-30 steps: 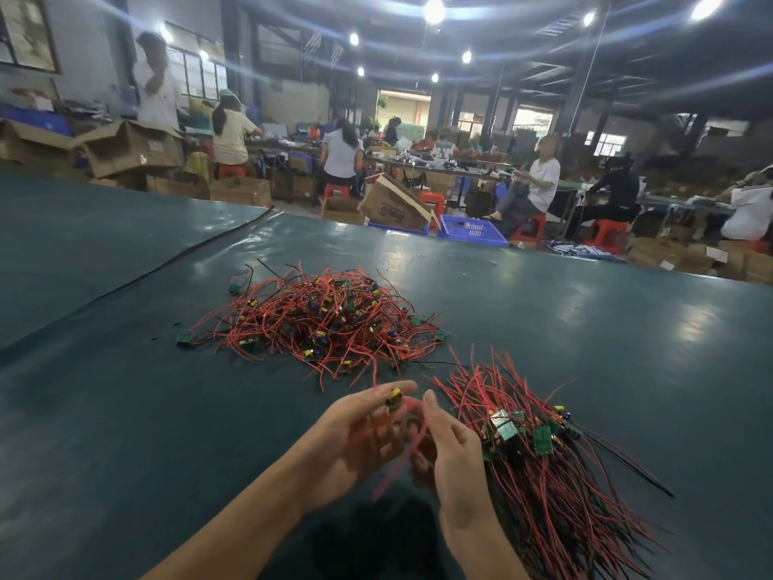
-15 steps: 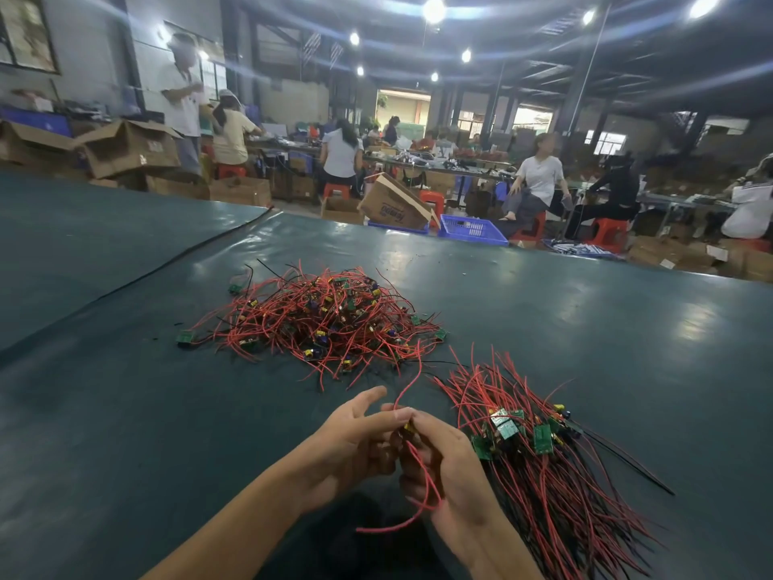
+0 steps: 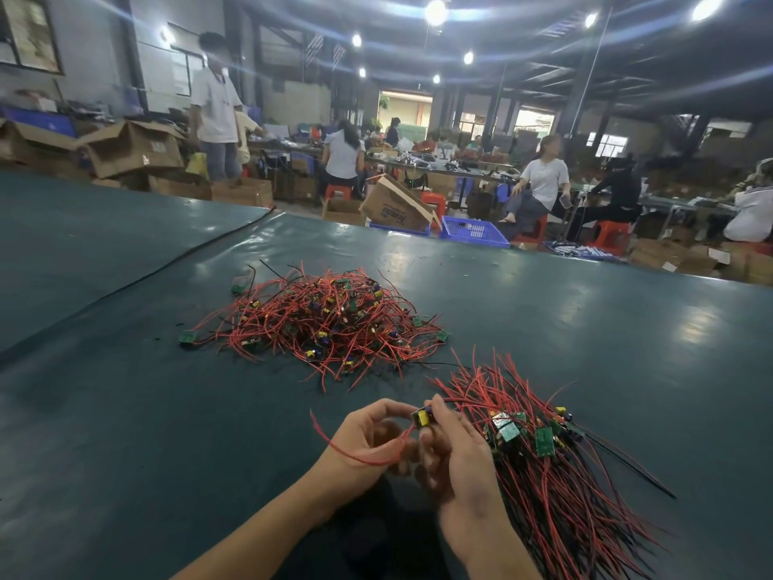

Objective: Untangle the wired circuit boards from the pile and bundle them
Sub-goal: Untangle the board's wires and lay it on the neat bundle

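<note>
Here the green table (image 3: 125, 412) carries a tangled pile (image 3: 322, 328) mid-surface and a straightened bundle (image 3: 543, 475) toward its near edge. The left hand (image 3: 368, 441) and the right hand (image 3: 460, 458) pinch one wired circuit board (image 3: 422, 417) just left of the bundle.

Room: big dark hall | far past your fingers (image 3: 444, 417): blue basket (image 3: 474, 233), brown boxes (image 3: 134, 148) | high above you: round lights (image 3: 435, 11)

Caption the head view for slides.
Left hand and right hand hold a wired circuit board; tangled pile behind, bundle beside.
</note>
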Demonstrator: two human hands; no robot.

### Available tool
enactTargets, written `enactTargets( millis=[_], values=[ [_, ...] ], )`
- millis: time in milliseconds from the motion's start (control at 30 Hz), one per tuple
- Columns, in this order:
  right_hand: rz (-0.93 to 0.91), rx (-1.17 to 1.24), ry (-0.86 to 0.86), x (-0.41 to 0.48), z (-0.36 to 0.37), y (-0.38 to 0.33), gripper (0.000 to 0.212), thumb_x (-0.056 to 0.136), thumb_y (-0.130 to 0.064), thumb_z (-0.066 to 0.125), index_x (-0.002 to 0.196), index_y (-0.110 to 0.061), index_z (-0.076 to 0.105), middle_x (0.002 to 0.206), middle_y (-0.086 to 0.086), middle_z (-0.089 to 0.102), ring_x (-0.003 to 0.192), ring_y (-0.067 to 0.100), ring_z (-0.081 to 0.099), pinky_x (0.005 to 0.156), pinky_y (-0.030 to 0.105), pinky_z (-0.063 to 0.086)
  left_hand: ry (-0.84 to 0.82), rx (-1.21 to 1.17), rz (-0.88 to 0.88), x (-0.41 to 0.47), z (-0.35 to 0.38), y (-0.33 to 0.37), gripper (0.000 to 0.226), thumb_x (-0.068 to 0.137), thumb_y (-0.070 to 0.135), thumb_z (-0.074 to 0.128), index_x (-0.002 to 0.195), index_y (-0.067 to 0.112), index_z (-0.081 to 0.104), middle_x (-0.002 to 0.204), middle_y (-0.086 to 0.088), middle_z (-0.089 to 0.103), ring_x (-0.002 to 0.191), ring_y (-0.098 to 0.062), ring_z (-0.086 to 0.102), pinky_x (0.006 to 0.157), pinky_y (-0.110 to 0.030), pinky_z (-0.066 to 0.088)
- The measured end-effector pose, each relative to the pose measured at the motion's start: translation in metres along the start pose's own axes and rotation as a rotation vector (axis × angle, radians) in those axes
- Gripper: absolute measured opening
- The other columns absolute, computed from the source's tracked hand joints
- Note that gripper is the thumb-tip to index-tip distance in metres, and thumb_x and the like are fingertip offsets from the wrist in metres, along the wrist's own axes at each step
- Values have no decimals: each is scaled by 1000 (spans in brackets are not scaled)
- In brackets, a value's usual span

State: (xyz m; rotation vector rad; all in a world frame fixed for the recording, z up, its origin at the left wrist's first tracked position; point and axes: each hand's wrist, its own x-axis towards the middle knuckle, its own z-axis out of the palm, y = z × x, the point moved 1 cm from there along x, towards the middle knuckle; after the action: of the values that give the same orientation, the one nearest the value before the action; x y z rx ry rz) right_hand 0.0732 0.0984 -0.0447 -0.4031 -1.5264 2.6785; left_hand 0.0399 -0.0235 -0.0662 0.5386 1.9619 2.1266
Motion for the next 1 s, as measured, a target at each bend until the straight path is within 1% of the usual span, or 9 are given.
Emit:
enactTargets(
  millis=[67, 167, 333, 400, 533, 667, 833, 933, 1000],
  values=[
    [-5, 13, 53, 1, -3, 0, 21, 80, -29, 73, 74, -10, 65, 53, 6, 54, 48, 20, 48, 56, 29, 43, -35, 60, 82, -4, 2, 1, 34, 82, 24, 76, 114, 25, 66, 77, -5, 66, 65, -18, 60, 61, -28, 51],
    [-60, -23, 117, 1, -5, -1, 27, 87, -27, 70, 62, -17, 64, 46, -1, 45, 37, 12, 39, 46, 22, 35, -45, 184, 185, -9, 4, 2, 42, 81, 37, 77, 121, 37, 64, 82, -2, 69, 70, -19, 59, 65, -34, 49],
    [-147, -121, 164, -1, -5, 0, 43, 89, -21, 69, 46, -22, 63, 44, -3, 41, 37, 10, 35, 37, 21, 31, -3, 362, 291, -15, 7, 6, 54, 81, 48, 72, 130, 33, 57, 87, 13, 66, 65, -10, 59, 63, -30, 52],
    [-146, -149, 173, -2, -4, 1, 40, 88, -20, 70, 48, -20, 64, 50, 3, 50, 46, 15, 46, 47, 25, 39, 43, 391, 337, -15, 8, 5, 49, 87, 42, 66, 133, 28, 56, 83, 16, 64, 61, -5, 53, 58, -23, 46],
    [-145, -201, 159, -3, 0, 3, 28, 86, -22, 72, 58, -18, 76, 64, 6, 70, 67, 21, 64, 71, 37, 52, 165, 328, 362, -13, 6, 9, 28, 94, 37, 52, 116, 29, 67, 85, 12, 72, 68, -2, 64, 62, -17, 49],
    [-280, -345, 141, -6, 4, 3, 25, 90, -26, 68, 68, -26, 79, 72, 1, 75, 72, 15, 70, 75, 34, 56, 268, 263, 308, -11, 5, 11, 34, 94, 43, 44, 96, 25, 74, 62, -1, 66, 52, -10, 59, 53, -20, 47],
    [-391, -384, 120, -7, 4, 5, 24, 88, -22, 70, 66, -21, 78, 70, 4, 74, 67, 13, 68, 65, 20, 54, 312, 176, 297, -11, 5, 12, 42, 88, 49, 47, 74, 18, 71, 57, 2, 64, 47, -8, 55, 51, -18, 43],
    [-399, -408, 125, -6, 4, 7, 30, 90, -19, 69, 61, -24, 76, 59, 3, 68, 55, 13, 58, 59, 27, 50, 282, 162, 314, -12, 4, 13, 45, 91, 54, 51, 70, 19, 69, 59, -4, 64, 48, -11, 55, 50, -23, 44],
    [-393, -410, 135, -6, 1, 7, 37, 90, -17, 68, 53, -22, 70, 47, -3, 53, 47, 9, 45, 49, 24, 40, 235, 205, 323, -13, 5, 12, 36, 87, 57, 58, 75, 24, 68, 64, -5, 66, 51, -12, 57, 51, -31, 47]
  ],
)
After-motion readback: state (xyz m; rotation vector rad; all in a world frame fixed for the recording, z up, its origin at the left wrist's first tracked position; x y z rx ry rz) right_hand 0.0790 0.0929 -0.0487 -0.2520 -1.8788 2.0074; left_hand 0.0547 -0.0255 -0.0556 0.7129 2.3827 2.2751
